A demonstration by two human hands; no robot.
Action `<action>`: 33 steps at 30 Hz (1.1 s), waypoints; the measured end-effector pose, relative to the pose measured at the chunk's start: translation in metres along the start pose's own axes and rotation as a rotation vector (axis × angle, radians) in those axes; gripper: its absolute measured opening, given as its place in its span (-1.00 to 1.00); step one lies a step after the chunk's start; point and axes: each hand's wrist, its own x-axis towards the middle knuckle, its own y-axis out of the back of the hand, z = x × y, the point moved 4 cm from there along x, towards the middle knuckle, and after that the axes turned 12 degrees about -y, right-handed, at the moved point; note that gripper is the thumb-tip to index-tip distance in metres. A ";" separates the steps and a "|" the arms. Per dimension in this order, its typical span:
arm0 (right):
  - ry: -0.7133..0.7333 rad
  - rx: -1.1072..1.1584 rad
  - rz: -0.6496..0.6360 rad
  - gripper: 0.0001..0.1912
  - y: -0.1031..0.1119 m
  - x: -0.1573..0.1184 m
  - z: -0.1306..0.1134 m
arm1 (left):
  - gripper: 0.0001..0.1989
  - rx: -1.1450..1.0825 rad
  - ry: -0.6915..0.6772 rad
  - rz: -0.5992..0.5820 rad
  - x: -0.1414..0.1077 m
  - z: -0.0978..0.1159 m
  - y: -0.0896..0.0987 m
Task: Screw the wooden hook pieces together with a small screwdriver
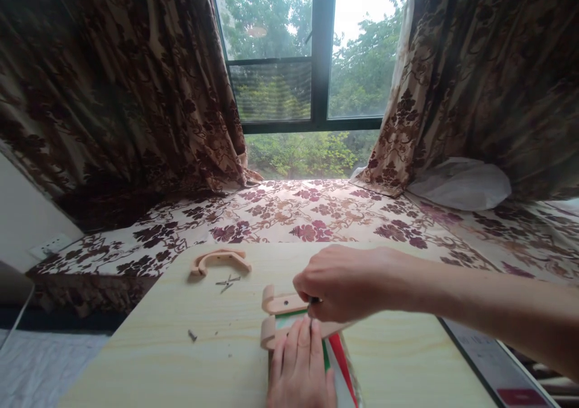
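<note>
My right hand is closed around a small dark tool, mostly hidden in the fist, above two pale wooden pieces with curled ends. The far wooden piece has a dark screw or hole near its curled end. My left hand lies flat with fingers stretched forward, pressing on the near wooden piece. Under both pieces is a flat item with green, white and red parts. Where the tool's tip meets the wood, close to my left fingertips, is hard to make out.
Two curved wooden pieces rest on the light wooden table at the back left, beside several screws. Another screw lies nearer. A tablet-like device is at the right edge. Beyond are a floral-covered ledge and a plastic bag.
</note>
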 end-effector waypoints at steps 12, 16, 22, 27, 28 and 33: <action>0.031 -0.013 0.034 -0.82 0.001 0.003 -0.004 | -0.58 -0.099 0.063 -0.056 0.004 -0.002 0.008; 0.067 -0.039 0.061 -0.87 0.001 -0.001 -0.008 | -0.59 -0.097 0.066 -0.064 0.004 -0.002 0.010; 0.137 -0.015 0.092 -0.88 -0.004 0.004 -0.020 | -0.60 -0.145 0.055 -0.136 0.004 -0.001 0.010; 0.036 -0.055 0.015 -0.90 0.001 0.006 -0.016 | -0.62 -0.127 0.075 -0.073 0.006 -0.003 0.013; 0.032 -0.059 0.013 -0.90 0.003 0.005 -0.014 | -0.62 -0.119 0.073 -0.064 0.006 -0.003 0.014; 0.127 0.029 0.026 -0.83 0.002 0.004 -0.011 | -0.58 -0.109 0.057 -0.116 0.005 -0.002 0.012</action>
